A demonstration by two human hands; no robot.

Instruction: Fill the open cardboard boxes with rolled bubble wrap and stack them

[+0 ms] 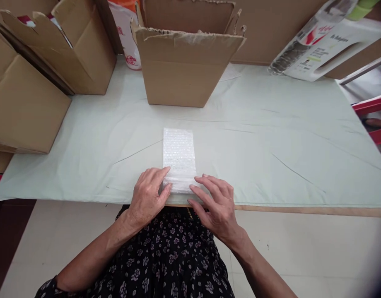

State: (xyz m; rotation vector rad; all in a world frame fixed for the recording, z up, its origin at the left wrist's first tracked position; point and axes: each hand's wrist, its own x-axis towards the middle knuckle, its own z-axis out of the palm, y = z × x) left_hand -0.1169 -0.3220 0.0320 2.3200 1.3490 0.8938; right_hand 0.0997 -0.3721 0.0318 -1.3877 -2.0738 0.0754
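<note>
The translucent white rectangular bubble-wrap piece [179, 153] lies flat on the pale-green cloth-covered table [302, 124], near its front edge; my left hand [149, 191] touches its left side, fingers together, thumb apart; my right hand [218, 203] is spread, fingertips at its right edge; an open brown cardboard box [184, 70] stands beyond.

White jug [353, 45], clear bottle [314, 35], white bag [126, 33]: print [339, 38] too blurred to read.

Looks like packing wkspace: cardbd boxes [178, 80], bubble wrap [178, 151], cloth-covered tbl [271, 132], tiled flr [286, 248].
</note>
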